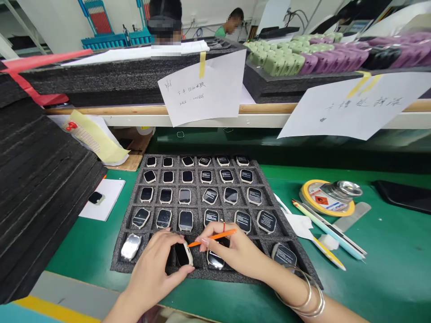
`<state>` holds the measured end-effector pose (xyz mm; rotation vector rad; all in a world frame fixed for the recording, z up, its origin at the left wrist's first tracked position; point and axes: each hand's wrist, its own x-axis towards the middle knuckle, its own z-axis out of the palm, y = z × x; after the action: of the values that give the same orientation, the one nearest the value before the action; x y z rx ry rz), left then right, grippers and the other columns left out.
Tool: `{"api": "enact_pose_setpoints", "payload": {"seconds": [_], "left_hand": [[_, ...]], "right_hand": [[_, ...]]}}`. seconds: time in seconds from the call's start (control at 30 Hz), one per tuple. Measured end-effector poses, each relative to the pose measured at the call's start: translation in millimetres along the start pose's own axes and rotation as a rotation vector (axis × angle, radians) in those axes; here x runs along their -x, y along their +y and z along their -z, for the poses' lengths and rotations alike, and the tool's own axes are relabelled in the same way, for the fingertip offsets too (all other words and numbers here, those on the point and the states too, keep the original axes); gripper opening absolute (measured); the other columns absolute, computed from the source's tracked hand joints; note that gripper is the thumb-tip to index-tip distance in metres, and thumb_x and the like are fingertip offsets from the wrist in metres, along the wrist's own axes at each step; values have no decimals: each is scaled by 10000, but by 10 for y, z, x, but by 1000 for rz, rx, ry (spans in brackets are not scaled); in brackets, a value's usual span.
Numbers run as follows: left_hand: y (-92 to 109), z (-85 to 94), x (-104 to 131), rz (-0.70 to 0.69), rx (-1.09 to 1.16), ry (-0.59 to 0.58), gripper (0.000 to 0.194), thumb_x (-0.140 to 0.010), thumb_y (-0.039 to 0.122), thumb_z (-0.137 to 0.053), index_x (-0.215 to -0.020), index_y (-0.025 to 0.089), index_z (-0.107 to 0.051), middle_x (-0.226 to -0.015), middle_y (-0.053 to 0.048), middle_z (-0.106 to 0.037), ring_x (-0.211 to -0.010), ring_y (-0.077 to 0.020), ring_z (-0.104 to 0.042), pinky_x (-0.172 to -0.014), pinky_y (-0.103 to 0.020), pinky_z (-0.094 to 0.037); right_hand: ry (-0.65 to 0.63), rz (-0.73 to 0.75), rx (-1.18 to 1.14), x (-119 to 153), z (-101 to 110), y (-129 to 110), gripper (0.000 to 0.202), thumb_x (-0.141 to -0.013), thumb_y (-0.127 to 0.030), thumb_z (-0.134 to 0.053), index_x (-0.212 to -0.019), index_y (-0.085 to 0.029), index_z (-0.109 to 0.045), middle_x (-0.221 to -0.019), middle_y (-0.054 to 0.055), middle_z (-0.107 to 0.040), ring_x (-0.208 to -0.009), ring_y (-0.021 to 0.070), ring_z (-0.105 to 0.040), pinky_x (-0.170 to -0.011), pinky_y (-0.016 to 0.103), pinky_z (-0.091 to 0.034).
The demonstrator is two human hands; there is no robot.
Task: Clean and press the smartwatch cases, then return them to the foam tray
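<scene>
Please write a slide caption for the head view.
Left hand holds a watch; right hand holds an orange stick at its edge.

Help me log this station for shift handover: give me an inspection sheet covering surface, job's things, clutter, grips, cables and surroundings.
Surface: green tabletop bearing a dark foam tray.
Job's things: tilted watch, orange tool pointed at its side; other watches in tray compartments.
Clutter: teal pen, yellow-edged round container, dark flat device, right of the tray.
Grips: left grip holds the tilted watch; right grip holds the orange tool.
Cables: dark cables at the back.
Surroundings: shelf with green cases and purple cases; handwritten notes; two people beyond.
</scene>
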<state>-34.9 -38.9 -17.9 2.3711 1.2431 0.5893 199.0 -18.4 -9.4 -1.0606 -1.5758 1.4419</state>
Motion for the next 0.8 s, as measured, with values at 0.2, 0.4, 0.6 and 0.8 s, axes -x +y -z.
{"api": "enact_pose_setpoints", "payload": {"seconds": [0.2, 0.4, 0.6, 0.8], "left_hand": [[-2, 8, 39, -70, -102, -3, 402, -898, 340, -668, -1259, 251, -516, -1200, -80, -695, -1186, -295, -623, -1001, -531, -544], [-48, 24, 94, -196, -165, 41, 317, -908, 269, -625, -1221, 233, -589, -1214, -85, -706, -1152, -283, -656, -984, -486, -577], [-2, 45, 44, -283, -130, 104, 254, -907, 139, -583, -1144, 228, -610, -1140, -73, -720, -1113, -249, -666, -1032, -482, -545], [214, -56, -135, -376, -79, -40, 224, -926, 148, -560, -1139, 200, -605, -1175, -105, -696, -1136, -277, -639, -1004, -522, -546]], "right_hand": [[147, 30, 62, 73, 128, -53, 239, -956, -393, -585, -870, -209, -711, -813, 45, -744, -769, 195, -687, -751, 329, -534], [516, 81, 466, 357, 618, -1, 245, -909, -477, -611, -884, -276, -750, -904, 61, -763, -912, 290, -683, -1000, 501, -461], [730, -142, 387, 568, 934, 213, 381, -792, -624, -646, -843, -259, -741, -818, 78, -768, -842, 325, -711, -829, 465, -556], [736, -143, 287, 538, 888, 320, 445, -806, -650, -633, -861, -218, -726, -837, 95, -761, -886, 317, -702, -870, 453, -539]]}}
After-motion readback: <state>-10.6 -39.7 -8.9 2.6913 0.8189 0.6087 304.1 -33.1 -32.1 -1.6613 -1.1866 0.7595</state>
